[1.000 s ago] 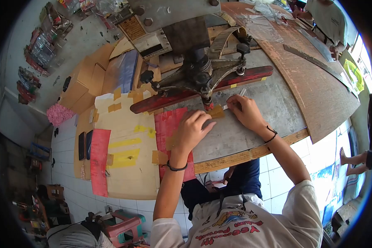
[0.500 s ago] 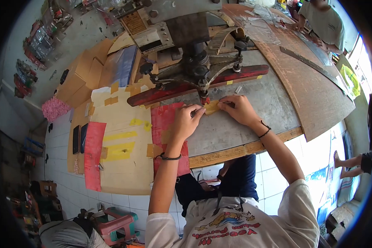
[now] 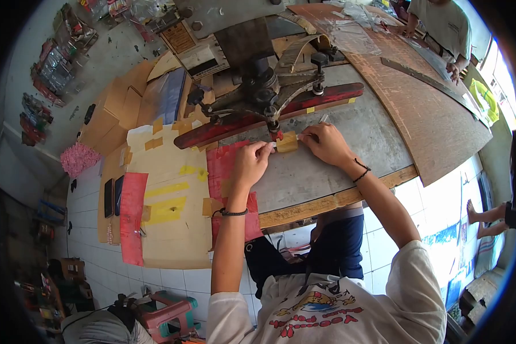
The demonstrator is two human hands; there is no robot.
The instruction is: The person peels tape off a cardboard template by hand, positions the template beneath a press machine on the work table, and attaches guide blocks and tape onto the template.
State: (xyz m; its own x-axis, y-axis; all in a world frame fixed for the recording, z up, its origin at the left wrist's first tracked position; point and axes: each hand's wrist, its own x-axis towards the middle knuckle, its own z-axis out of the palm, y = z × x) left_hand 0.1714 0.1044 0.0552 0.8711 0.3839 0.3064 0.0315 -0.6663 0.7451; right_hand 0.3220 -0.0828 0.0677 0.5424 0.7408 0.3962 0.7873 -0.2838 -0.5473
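Between my two hands lies a small piece of brownish-yellow tape with pale ends, low over the grey metal plate. My left hand pinches its left end between thumb and fingers. My right hand is closed at its right end, the fingertips on a thin whitish tip. Just above the tape, the red-tipped foot of the black press head points down. A long red bar runs under the press head's arms, behind my hands.
To the left, a beige sheet with yellow tape strips and red edge pieces lies beside two phones. A brown board with a long metal strip spans the right. A person stands at its far side. Cardboard boxes stand at back left.
The tape piece now shows more fully between my hands, as my left hand has shifted slightly left and down. The camera view has shifted a little. The other person's hand has moved.
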